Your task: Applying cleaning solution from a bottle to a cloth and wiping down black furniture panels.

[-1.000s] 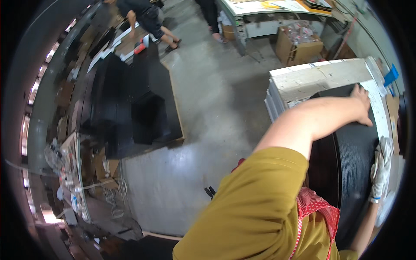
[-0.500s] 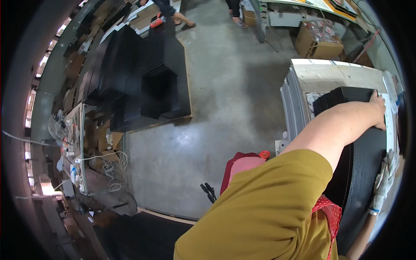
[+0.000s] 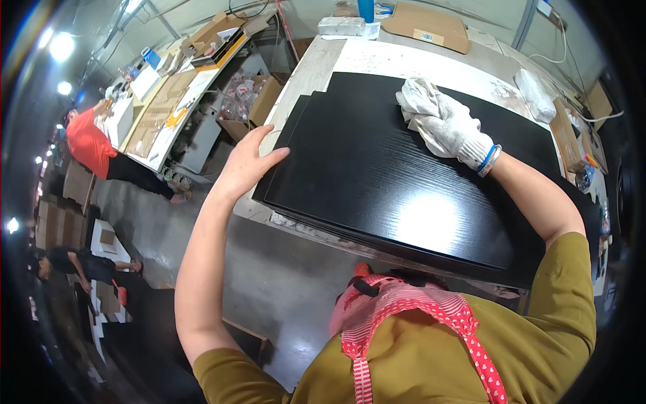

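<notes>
Lying beneath right hand (image 3: 449, 125): black panel (image 3: 350, 161).

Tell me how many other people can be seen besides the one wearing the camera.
2. One person in a red shirt is by the long table at upper left; one person in dark clothes is at lower left. More could be hidden along the dim left edge.

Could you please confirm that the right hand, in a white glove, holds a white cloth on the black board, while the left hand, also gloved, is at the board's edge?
Not quite: the head view shows the left hand bare, not gloved. The right hand, in a white glove, does hold a white cloth on the black board, and the left is at its edge.
</notes>
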A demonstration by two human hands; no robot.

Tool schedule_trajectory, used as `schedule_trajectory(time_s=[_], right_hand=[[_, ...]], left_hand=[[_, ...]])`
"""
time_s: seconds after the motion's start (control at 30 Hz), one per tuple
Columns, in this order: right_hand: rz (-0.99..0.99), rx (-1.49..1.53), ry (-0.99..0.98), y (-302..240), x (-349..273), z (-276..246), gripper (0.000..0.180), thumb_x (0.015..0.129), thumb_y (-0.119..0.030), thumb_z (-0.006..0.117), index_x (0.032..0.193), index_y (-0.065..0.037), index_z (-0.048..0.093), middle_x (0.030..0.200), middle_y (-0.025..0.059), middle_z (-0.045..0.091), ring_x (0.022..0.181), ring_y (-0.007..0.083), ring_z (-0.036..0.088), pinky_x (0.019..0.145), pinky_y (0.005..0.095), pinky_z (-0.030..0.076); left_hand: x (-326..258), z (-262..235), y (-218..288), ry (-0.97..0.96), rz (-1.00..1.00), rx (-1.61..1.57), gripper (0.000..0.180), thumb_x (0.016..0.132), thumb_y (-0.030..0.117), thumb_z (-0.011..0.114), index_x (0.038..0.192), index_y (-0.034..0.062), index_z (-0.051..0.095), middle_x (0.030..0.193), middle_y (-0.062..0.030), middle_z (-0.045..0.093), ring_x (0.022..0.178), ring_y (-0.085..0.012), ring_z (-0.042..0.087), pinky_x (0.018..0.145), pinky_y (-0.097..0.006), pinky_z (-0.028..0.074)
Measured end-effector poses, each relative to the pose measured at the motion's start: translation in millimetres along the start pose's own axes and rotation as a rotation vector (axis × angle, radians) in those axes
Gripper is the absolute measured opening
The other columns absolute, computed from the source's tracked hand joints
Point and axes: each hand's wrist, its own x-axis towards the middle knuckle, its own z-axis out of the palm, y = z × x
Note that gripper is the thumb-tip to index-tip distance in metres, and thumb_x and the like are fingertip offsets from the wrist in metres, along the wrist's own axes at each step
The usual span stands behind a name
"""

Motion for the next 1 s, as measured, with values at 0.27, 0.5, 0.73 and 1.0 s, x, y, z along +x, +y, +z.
schedule_trajectory(time_s=[0.27, 0.5, 0.73, 1.0], right_hand=[[-0.034, 0.093, 0.024, 7.4, -2.0, -2.0, 0.039, 0.086, -0.029, 0.071, 0.118, -0.009, 0.063, 0.104, 0.0073, 0.07, 0.095, 0.0179, 0.065, 0.085, 0.0294, 0.051], [0.028, -0.092, 0.025, 8.6, 7.8, 9.8, 0.04, 0.085, -0.024, 0.073, 0.12, -0.008, 0.063, 0.106, 0.0087, 0.069, 0.099, 0.0174, 0.065, 0.088, 0.0298, 0.051], [-0.481, 0.407, -0.006, 90.6, 36.4, 14.5, 0.053, 0.089, -0.003, 0.06, 0.14, 0.0, 0.045, 0.136, 0.0172, 0.053, 0.122, 0.025, 0.054, 0.105, 0.0332, 0.043], [-0.369, 0.259, -0.198, 107.5, 64.1, -6.3, 0.049, 0.093, -0.004, 0.051, 0.142, -0.002, 0.045, 0.151, 0.0147, 0.04, 0.139, 0.0285, 0.038, 0.115, 0.038, 0.029]], left_hand=[[36.9, 11.3, 16.9, -0.3, -0.236, -0.288, 0.072, 0.085, 0.037, 0.07, 0.143, 0.0057, 0.041, 0.142, -0.0197, 0.041, 0.133, -0.0284, 0.04, 0.111, -0.035, 0.032], [25.0, 10.1, 14.0, -0.244, -0.344, -0.449, 0.062, 0.088, 0.024, 0.066, 0.143, 0.0102, 0.041, 0.135, -0.0148, 0.048, 0.115, -0.0191, 0.054, 0.097, -0.031, 0.045], [43.1, 40.0, 8.2, -0.045, -0.087, -0.306, 0.059, 0.079, 0.021, 0.065, 0.134, 0.0053, 0.051, 0.127, -0.0196, 0.056, 0.12, -0.0273, 0.054, 0.1, -0.037, 0.044], [65.2, 157.3, 97.2, 0.149, 0.565, 0.269, 0.067, 0.085, 0.063, 0.053, 0.128, 0.0114, 0.059, 0.133, -0.0129, 0.054, 0.127, -0.0299, 0.047, 0.103, -0.053, 0.037]])
